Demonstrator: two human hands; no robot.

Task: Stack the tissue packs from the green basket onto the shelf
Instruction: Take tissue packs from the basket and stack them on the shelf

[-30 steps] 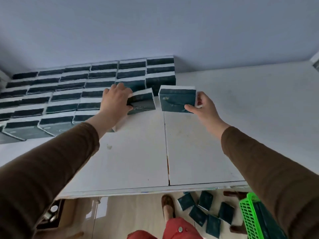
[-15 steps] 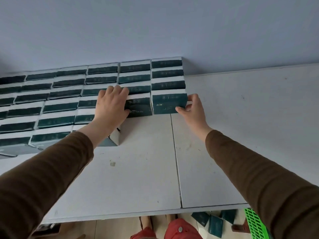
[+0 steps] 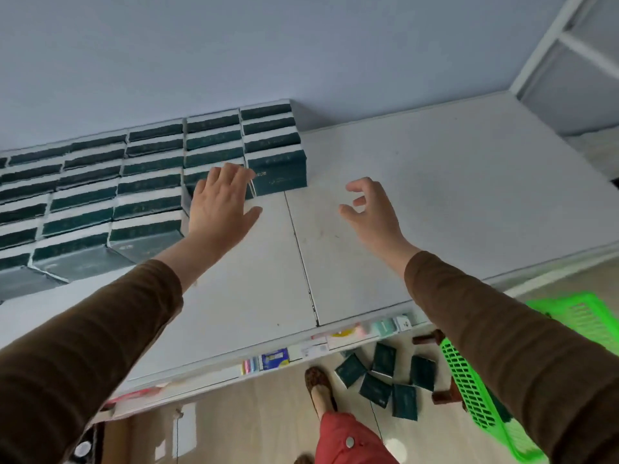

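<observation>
Dark green tissue packs with white edges stand in rows (image 3: 150, 182) on the white shelf top (image 3: 435, 182), against the wall. The rightmost front pack (image 3: 279, 172) sits at the end of the block. My left hand (image 3: 221, 204) is flat with fingers apart, resting over the pack beside it and hiding most of that pack. My right hand (image 3: 371, 209) hovers above the bare shelf, right of the packs, fingers curled loosely around nothing. The green basket (image 3: 475, 393) stands on the floor at lower right, partly behind my right sleeve.
Several loose tissue packs (image 3: 382, 380) lie on the wooden floor beside the basket. A seam (image 3: 301, 256) splits the shelf top into two boards. A lower shelf edge (image 3: 278, 358) holds small coloured goods. My foot (image 3: 318, 386) and red trousers show below.
My right hand has let go of the pack it set at the row's right end and drawn back to the right. My left hand still rests on the neighbouring pack. The camera has tilted down.
</observation>
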